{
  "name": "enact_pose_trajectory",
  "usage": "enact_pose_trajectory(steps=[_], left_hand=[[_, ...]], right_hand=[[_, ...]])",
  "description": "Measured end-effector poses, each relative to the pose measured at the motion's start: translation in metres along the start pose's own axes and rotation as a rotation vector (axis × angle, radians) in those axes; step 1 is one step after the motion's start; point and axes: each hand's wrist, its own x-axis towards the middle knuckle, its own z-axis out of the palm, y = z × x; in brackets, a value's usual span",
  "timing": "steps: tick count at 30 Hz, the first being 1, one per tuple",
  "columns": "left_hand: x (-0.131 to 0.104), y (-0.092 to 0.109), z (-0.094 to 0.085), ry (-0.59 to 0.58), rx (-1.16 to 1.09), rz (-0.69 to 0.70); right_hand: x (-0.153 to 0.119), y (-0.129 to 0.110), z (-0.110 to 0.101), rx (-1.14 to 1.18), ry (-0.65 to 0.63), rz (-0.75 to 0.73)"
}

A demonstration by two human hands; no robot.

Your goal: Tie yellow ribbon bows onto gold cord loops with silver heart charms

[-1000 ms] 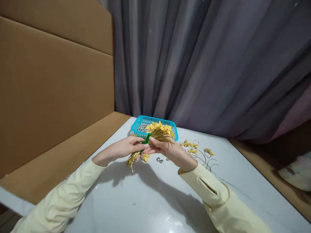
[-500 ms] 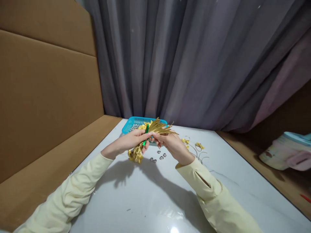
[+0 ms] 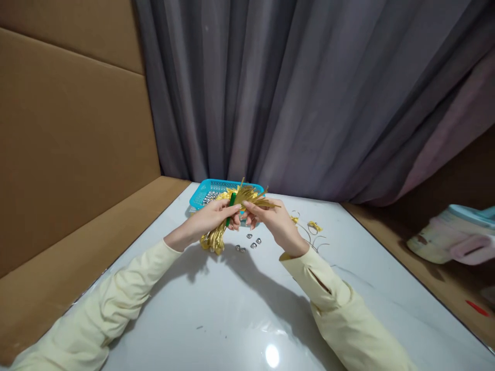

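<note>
Closed around the middle of a bundle of thin gold strands (image 3: 215, 238) is my left hand (image 3: 211, 216). A green band (image 3: 232, 199) wraps the bundle, and its lower end has yellow parts. My right hand (image 3: 281, 222) pinches the loose strand ends, which fan out to the upper right. The fingertips of both hands are close together. Just behind is a blue basket (image 3: 198, 195) holding small silver pieces and yellow pieces. Several small silver pieces (image 3: 253, 245) lie on the white table below my hands.
Right of my right hand lie thin curved wires (image 3: 319, 243) and a ring with a yellow bow-like piece (image 3: 314, 226). A lidded cup with a pink handle (image 3: 436, 234) stands far right, near a red object (image 3: 477, 307). Cardboard (image 3: 73, 134) walls the left; a grey curtain (image 3: 247, 93) hangs behind.
The strand ends look more spread apart, and my right fingers have shifted slightly along them. Everything sits a little higher and further left as the view tilts. My left hand keeps its hold.
</note>
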Motion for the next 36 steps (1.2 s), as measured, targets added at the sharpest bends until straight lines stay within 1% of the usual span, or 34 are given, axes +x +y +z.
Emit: enact_pose_trajectory(steps=[5,9,15,21,27,29,32,34,36], left_hand=[[0.003,-0.005,0.003,0.013,-0.022,0.047],[0.006,-0.012,0.001,-0.012,-0.032,0.053],[0.008,-0.022,-0.001,-0.030,-0.070,0.032],[0.004,-0.015,0.000,-0.020,-0.149,-0.013],[0.004,-0.011,-0.001,-0.029,-0.196,-0.039],[0.003,-0.011,-0.002,-0.017,-0.181,-0.051],[0.003,-0.011,-0.006,-0.020,-0.139,-0.070],[0.003,-0.010,-0.010,-0.038,-0.099,-0.070],[0.005,-0.010,-0.016,-0.056,-0.048,-0.053]], right_hand=[[0.001,0.002,-0.001,-0.036,-0.013,-0.041],[0.003,0.005,-0.004,-0.092,-0.011,-0.079],[0.006,-0.001,-0.014,-0.166,0.047,-0.132],[0.005,-0.014,-0.026,-0.169,0.120,-0.175],[0.007,-0.013,-0.028,-0.096,0.141,-0.147],[0.008,-0.014,-0.034,-0.063,0.168,-0.141],[0.010,-0.020,-0.050,-0.025,0.213,-0.131],[0.009,-0.027,-0.064,-0.030,0.195,-0.088],[0.007,-0.034,-0.076,-0.061,0.135,-0.016]])
